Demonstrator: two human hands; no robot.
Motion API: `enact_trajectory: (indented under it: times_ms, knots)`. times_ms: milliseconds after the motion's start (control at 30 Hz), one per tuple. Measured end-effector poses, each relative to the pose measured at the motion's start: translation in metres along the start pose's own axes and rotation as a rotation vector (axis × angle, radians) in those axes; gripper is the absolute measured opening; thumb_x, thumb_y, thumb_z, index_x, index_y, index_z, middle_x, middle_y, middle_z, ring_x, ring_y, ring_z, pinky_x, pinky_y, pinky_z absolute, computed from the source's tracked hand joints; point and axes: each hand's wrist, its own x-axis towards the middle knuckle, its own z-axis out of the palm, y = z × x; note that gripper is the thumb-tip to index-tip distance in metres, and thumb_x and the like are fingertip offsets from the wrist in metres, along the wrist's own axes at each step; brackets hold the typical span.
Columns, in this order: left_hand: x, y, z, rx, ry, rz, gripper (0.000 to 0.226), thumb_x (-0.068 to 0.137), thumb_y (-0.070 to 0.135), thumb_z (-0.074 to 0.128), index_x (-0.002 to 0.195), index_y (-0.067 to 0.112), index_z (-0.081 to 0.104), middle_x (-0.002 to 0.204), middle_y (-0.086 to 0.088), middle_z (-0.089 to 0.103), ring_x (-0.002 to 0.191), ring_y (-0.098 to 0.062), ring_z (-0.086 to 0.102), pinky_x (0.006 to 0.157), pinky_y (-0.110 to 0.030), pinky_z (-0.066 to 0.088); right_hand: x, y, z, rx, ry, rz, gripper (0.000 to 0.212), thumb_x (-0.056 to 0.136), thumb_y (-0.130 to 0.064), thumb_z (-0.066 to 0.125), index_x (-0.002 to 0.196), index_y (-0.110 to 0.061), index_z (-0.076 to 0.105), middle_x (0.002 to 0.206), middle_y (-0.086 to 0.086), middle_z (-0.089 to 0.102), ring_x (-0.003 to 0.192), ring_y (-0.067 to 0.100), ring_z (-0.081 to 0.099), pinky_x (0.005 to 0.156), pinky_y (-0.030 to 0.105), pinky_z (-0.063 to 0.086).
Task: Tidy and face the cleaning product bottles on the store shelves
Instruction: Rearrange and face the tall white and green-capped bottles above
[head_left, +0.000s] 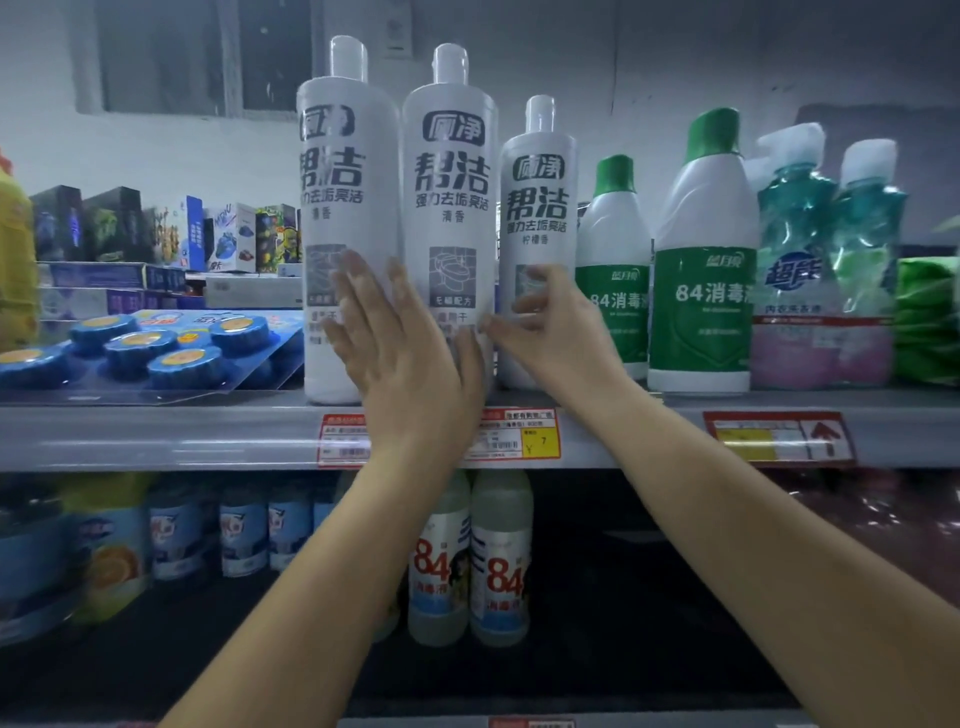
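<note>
Two hands on shelf (156, 436): left hand (400, 358) flat, grip released, against middle white bottle (451, 208); right hand (556, 332) grip loosely curled at shorter white bottle (537, 208).

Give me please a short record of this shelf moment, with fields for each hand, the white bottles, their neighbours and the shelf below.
left hand: left hand open, flat against the fronts of the two tall white bottles
right hand: right hand curled at the lower part of the shorter white bottle, grip not clear
white bottles: three, upright, labels facing out
right neighbours: green-capped bottles, then teal bottles
left neighbour: blue disc packs
shelf below: "84" bottles
</note>
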Motion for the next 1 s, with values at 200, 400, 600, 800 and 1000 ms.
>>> enact_trajectory:
  times_ms: [200,400,600,800,1000]
  knots:
    - [-0.008,0.046,0.026,0.036,0.053,0.277,0.074,0.08,0.024,0.052,0.144,0.002,0.02,0.152,-0.029,0.004,0.14,-0.041,-0.003,0.11,-0.055,-0.006,-0.009,0.036,-0.059,-0.253,0.364,-0.134,0.043,0.082,-0.024,0.065,0.118,-0.009,0.046,0.102,-0.002,0.051,0.095,0.014,0.052,0.082,0.017,0.041]
    - [-0.009,0.098,0.052,-0.047,-0.205,0.336,0.077,0.085,0.03,0.052,0.146,0.01,0.01,0.155,-0.017,-0.011,0.141,-0.029,-0.018,0.111,-0.042,-0.018,-0.009,0.072,-0.11,-0.398,0.413,0.11,0.05,0.084,-0.023,0.06,0.127,-0.006,0.039,0.125,0.009,0.046,0.116,0.018,0.041,0.094,0.023,0.031]
    - [0.004,0.138,0.071,-0.268,-0.528,0.195,0.077,0.094,0.026,0.046,0.146,0.012,-0.008,0.156,-0.017,-0.004,0.137,-0.031,0.026,0.106,-0.037,0.03,0.001,0.08,-0.129,-0.357,0.203,0.332,0.067,0.084,-0.022,0.062,0.138,-0.007,0.026,0.14,0.014,0.037,0.127,0.025,0.038,0.102,0.032,0.032]
    - [0.025,0.15,0.092,-0.273,-0.671,0.022,0.074,0.09,0.022,0.055,0.145,0.003,0.01,0.129,-0.019,0.047,0.112,-0.03,0.052,0.088,-0.036,0.044,0.012,0.092,-0.141,-0.206,0.037,0.435,0.06,0.079,-0.026,0.069,0.129,-0.012,0.04,0.123,0.005,0.059,0.113,0.021,0.056,0.097,0.035,0.044]
    - [0.024,0.156,0.106,-0.301,-0.675,0.023,0.069,0.081,0.012,0.063,0.137,0.002,0.023,0.12,-0.018,0.052,0.102,-0.03,0.056,0.083,-0.036,0.048,0.007,0.104,-0.154,-0.066,0.08,0.397,0.051,0.083,-0.012,0.064,0.129,-0.015,0.042,0.121,0.004,0.059,0.112,0.02,0.057,0.1,0.039,0.044]
